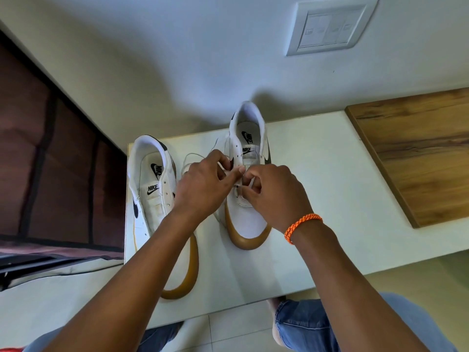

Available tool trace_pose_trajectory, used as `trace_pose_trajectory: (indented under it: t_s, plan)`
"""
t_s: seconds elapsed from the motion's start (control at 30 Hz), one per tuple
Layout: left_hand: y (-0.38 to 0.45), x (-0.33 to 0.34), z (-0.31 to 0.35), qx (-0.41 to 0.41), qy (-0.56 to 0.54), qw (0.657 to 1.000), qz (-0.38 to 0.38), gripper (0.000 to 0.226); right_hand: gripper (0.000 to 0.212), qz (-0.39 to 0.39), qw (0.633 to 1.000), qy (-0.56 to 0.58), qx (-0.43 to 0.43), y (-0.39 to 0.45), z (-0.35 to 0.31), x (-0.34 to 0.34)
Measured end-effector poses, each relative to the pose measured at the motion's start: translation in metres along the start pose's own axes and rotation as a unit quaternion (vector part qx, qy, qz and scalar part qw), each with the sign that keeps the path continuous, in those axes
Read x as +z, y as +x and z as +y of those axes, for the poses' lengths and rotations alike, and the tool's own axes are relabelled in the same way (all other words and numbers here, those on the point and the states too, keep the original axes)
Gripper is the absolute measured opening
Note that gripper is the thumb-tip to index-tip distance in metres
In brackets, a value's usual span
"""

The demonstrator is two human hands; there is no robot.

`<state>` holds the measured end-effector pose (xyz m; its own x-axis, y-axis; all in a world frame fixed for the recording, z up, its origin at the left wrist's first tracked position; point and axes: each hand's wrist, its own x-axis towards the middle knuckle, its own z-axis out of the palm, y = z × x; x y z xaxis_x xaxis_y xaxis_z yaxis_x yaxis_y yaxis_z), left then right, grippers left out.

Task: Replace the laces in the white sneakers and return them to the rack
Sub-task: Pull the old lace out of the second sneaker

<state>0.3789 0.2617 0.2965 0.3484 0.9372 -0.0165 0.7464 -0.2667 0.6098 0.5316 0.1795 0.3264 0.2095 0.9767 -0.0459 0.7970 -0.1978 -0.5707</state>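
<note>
Two white sneakers with gum soles stand on a white table (pixel 317 199), toes toward me. The left sneaker (pixel 152 194) has bare eyelets and no lace in view. Over the eyelets of the right sneaker (pixel 250 148) both my hands work. My left hand (pixel 205 186) pinches a white lace (pixel 195 158) at the shoe's left eyelet row. My right hand (pixel 274 196), with an orange cord bracelet on the wrist, pinches the lace at the middle of the tongue. A loose loop of the lace lies between the two shoes.
A wooden board (pixel 416 158) lies on the table's right end. A dark fabric-covered rack or cabinet (pixel 50 158) stands to the left. The wall behind carries a white switch plate (pixel 330 26). My knees in blue jeans (pixel 312 323) show below the table edge.
</note>
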Motion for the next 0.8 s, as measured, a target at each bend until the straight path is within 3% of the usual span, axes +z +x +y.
trace_pose_trajectory:
  t_s: [0.27, 0.43, 0.67, 0.8]
  plan:
    - [0.000, 0.000, 0.007, 0.029, -0.022, 0.999, 0.041, 0.052, 0.015, 0.021, 0.999, 0.037, 0.011, 0.004, 0.002, 0.000]
    - [0.002, 0.000, 0.005, 0.007, -0.038, 0.998, 0.039, 0.046, 0.019, 0.062, 0.995, 0.071, 0.020, 0.008, 0.005, -0.007]
    - [0.004, 0.001, 0.008, -0.019, -0.043, 0.999, 0.026, 0.037, 0.018, 0.261, 0.949, 0.122, 0.131, 0.015, 0.028, -0.036]
    - [0.006, -0.006, 0.003, -0.006, -0.016, 1.000, 0.004, 0.036, 0.019, 0.205, 0.963, 0.098, 0.144, 0.016, 0.040, -0.033]
